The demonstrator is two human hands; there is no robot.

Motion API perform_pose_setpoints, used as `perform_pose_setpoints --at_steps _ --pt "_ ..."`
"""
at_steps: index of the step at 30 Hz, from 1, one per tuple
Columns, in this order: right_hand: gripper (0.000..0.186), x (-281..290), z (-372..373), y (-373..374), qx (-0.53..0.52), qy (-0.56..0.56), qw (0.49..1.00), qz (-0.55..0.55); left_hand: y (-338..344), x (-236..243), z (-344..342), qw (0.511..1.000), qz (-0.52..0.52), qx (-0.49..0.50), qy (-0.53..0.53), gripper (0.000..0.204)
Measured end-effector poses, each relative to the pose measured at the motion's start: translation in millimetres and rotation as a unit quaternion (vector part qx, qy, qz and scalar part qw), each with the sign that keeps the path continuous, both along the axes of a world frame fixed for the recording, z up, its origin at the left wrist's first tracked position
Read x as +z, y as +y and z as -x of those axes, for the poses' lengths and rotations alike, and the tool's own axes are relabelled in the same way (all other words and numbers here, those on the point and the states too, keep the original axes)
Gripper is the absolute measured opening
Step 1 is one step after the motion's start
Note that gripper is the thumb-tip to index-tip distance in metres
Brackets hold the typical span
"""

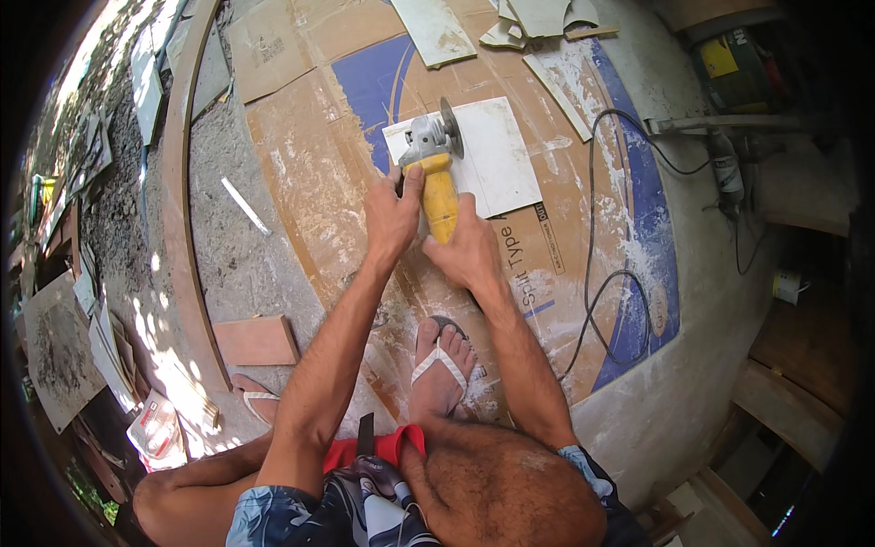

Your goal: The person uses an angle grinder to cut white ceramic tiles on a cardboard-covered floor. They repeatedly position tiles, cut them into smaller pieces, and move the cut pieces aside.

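Observation:
A yellow angle grinder (441, 193) with a grey metal head is held in both hands over a white tile (501, 164). Its thin cutting disc (452, 129) stands on edge above the tile's upper part; whether it touches the tile I cannot tell. My left hand (394, 211) is closed around the front of the grinder, by its side handle and head. My right hand (468, 244) wraps the rear of the yellow body. The tile lies flat on a flattened cardboard sheet (319, 205), and my right foot in a flip-flop (439, 369) stands on that sheet.
A black cord (591, 232) loops over the cardboard's right side. Tile pieces (538, 18) lie at the far edge, with a narrow strip (558, 98) below them. A long wooden board (182, 182) runs along the left. A reddish block (256, 341) and white sliver (244, 206) lie beside it.

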State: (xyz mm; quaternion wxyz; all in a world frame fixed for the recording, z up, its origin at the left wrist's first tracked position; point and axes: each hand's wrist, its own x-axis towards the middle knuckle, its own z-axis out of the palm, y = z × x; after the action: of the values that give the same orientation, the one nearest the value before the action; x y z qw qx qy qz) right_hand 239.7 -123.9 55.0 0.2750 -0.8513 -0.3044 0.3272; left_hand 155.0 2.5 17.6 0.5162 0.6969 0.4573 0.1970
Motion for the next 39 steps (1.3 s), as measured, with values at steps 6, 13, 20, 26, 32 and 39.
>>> perform_pose_setpoints --at_steps 6,13,20,26,32,39 --pt "0.064 -0.2 2.4 -4.1 0.001 0.0 1.0 0.01 -3.1 -2.2 2.5 1.0 -0.004 -0.001 -0.002 0.057" --pt "0.064 1.3 4.5 -8.7 0.006 -0.003 1.0 0.012 -8.3 -0.9 5.6 1.0 -0.008 -0.005 -0.004 0.056" --pt "0.063 4.0 7.1 -12.7 0.005 -0.003 1.0 0.016 -12.5 -2.3 7.7 1.0 -0.005 0.0 0.0 0.057" --pt "0.063 -1.0 8.1 -17.8 0.001 -0.005 1.0 0.011 -16.7 1.4 8.3 1.0 0.006 -0.004 0.015 0.059" --pt "0.062 3.3 10.9 -20.8 0.001 -0.008 1.0 0.01 -20.6 -3.5 10.6 1.0 0.001 0.001 -0.003 0.059" --pt "0.06 3.6 12.3 -25.1 -0.009 -0.004 1.0 0.017 -23.8 -8.9 13.0 1.0 -0.013 -0.001 0.005 0.059"
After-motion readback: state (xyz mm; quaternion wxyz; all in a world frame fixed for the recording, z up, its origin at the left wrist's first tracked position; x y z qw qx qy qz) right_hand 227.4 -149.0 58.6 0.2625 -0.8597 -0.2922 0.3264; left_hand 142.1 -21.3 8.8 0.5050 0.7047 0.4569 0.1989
